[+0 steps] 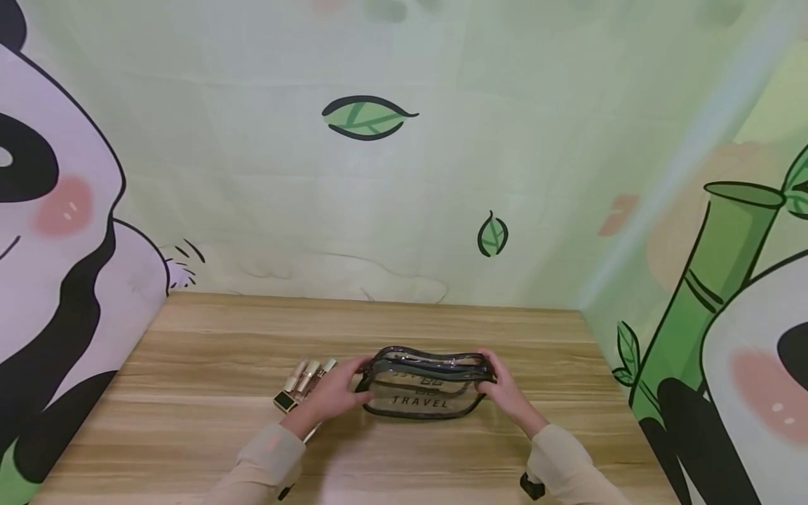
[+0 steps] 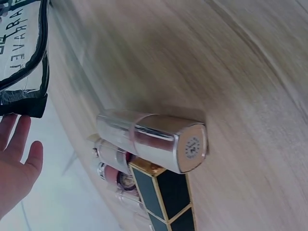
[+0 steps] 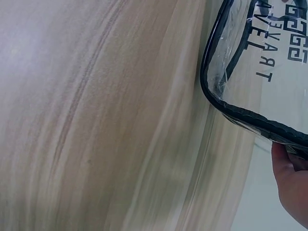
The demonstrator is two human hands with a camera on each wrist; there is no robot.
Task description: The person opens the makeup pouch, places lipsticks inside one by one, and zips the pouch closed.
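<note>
A clear travel pouch with black piping and the word TRAVEL on its front stands upright, held between both hands. My left hand holds its left end, with the thumb at the front edge and the fingers at the upper corner. In the left wrist view, fingertips meet the pouch's black corner. My right hand grips the right end, thumb in front and fingers behind. Several lipstick tubes lie just beyond and left of my left hand, among them a black-and-gold lipstick case and a shiny tube with a beige end.
The wood-grain table runs back to a pale green wall cloth printed with pandas, leaves and bamboo. A small black object shows under the right cuff.
</note>
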